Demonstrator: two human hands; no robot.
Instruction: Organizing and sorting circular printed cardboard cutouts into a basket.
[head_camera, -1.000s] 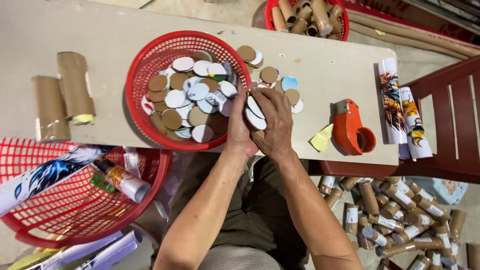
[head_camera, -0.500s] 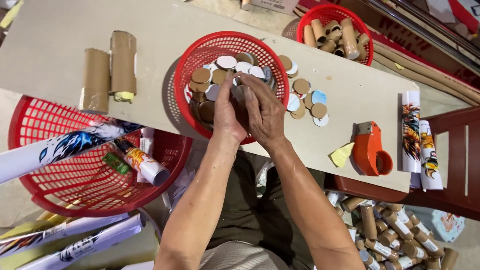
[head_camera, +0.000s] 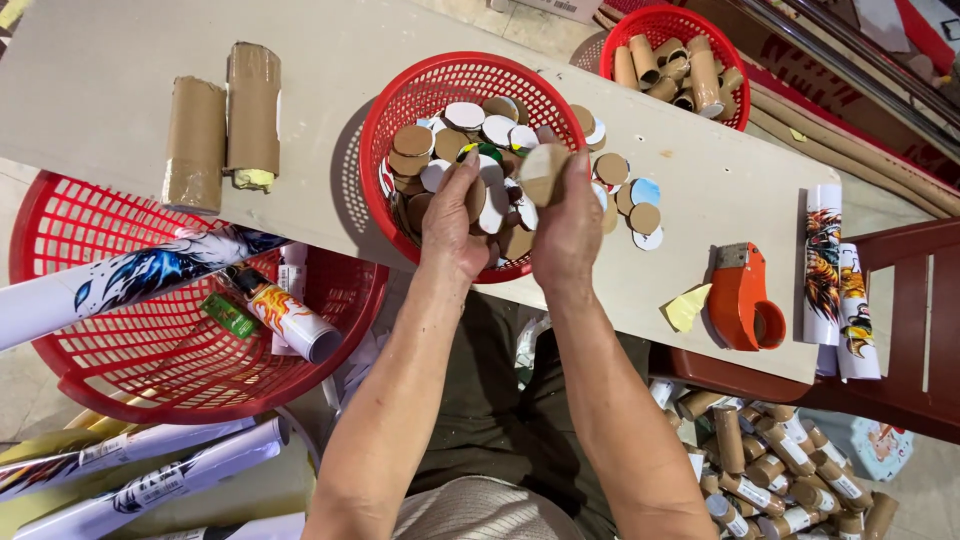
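Observation:
A round red basket on the pale board holds several brown and white cardboard discs. Both of my hands hover over its near side, close together. My right hand pinches a small stack of brown cardboard discs between thumb and fingers, raised above the basket. My left hand curls around another brown disc just left of the stack. My forearms come in from the bottom of the view.
Two brown cardboard tubes lie on the board's left. Loose discs, a yellow scrap, an orange tape dispenser and printed rolls lie right. A basket of tubes stands behind; a large red basket sits lower left.
My hands have come up out of the basket, and the right one now holds a stack of discs raised. The view has shifted slightly, so the basket sits more central.

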